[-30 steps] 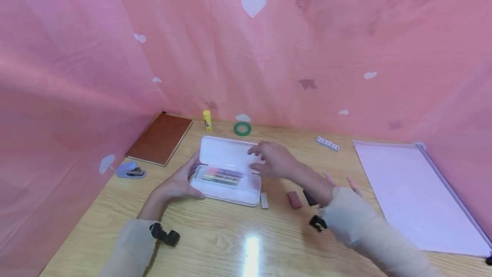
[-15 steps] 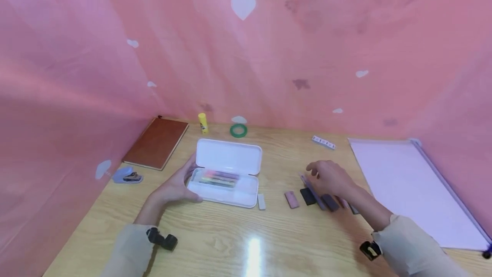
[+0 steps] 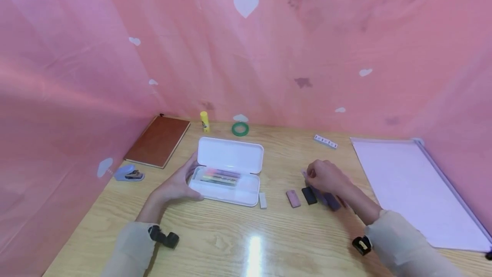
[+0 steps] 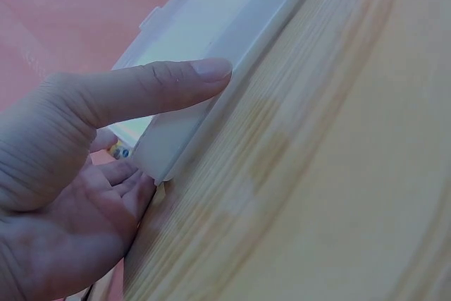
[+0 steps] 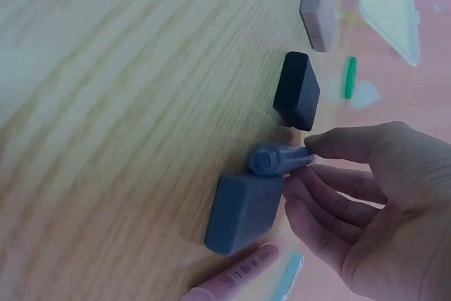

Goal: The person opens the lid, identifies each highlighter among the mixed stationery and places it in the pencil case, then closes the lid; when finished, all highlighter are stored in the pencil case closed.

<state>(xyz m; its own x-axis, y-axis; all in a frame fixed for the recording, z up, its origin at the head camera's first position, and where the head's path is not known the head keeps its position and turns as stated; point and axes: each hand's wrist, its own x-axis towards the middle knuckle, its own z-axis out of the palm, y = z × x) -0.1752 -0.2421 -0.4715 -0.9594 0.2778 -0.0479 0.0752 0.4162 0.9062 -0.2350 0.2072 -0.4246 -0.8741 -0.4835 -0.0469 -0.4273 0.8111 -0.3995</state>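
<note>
A white pencil case (image 3: 230, 154) lies open, with several coloured pens (image 3: 222, 177) in its tray. My left hand (image 3: 177, 187) grips its left end; in the left wrist view the thumb (image 4: 169, 89) lies along the front wall and the fingers are behind. My right hand (image 3: 328, 178) pinches a purple-grey marker-like pen (image 5: 271, 161) between thumb and fingers, low over the table. Beside that pen are a dark rectangular block (image 5: 243, 213) and a black block (image 5: 297, 91), both eraser-like. A pink block (image 3: 293, 198) and a small white block (image 3: 263, 200) lie nearer the case.
A pink pen (image 5: 232, 273) and a light-blue strip (image 5: 287, 278) lie past the dark block. Around stand a brown notebook (image 3: 158, 141), blue stapler (image 3: 128, 173), glue stick (image 3: 205, 122), green tape roll (image 3: 240, 129), patterned white bar (image 3: 325, 141) and white board (image 3: 415, 187).
My right hand has gone from above the pencil case to the blocks and pens on the right, and has taken hold of the purple-grey pen. The left hand stays on the case.
</note>
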